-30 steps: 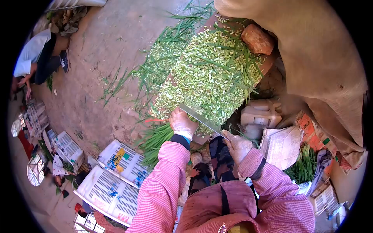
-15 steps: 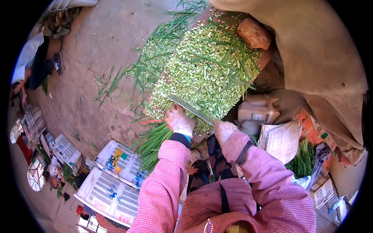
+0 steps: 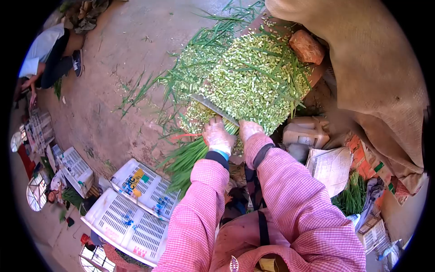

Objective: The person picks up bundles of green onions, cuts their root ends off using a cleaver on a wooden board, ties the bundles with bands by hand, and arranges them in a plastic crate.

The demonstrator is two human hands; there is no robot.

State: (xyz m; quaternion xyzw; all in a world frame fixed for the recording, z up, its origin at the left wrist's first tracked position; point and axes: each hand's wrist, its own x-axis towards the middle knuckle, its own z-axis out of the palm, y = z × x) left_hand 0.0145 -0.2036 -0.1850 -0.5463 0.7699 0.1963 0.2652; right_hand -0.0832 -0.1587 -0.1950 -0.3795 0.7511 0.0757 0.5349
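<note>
My left hand (image 3: 219,136), in a thin clear glove, presses down on a bundle of long green stalks (image 3: 188,158), its fingers at the cut end. The handle of a long knife (image 3: 215,109) is wrapped in my right hand (image 3: 249,129), close beside the left. The blade points up and left, just beyond my left fingertips, against a large heap of short chopped pieces (image 3: 253,77). Loose long green leaves lie over the heap and beside it. A red-orange strip (image 3: 185,136) shows by the bundle.
White slatted crates (image 3: 129,222) stand at lower left. A brick (image 3: 306,47) rests at the board's far right corner. Brown sacking (image 3: 371,59) hangs at right, above a plastic container (image 3: 306,132) and more green stalks (image 3: 351,195). Another person (image 3: 47,50) crouches at upper left.
My right hand and the knife have shifted left, closer to my left hand. The whole view has moved slightly, with the heap now further right. My left hand still holds the bundle.
</note>
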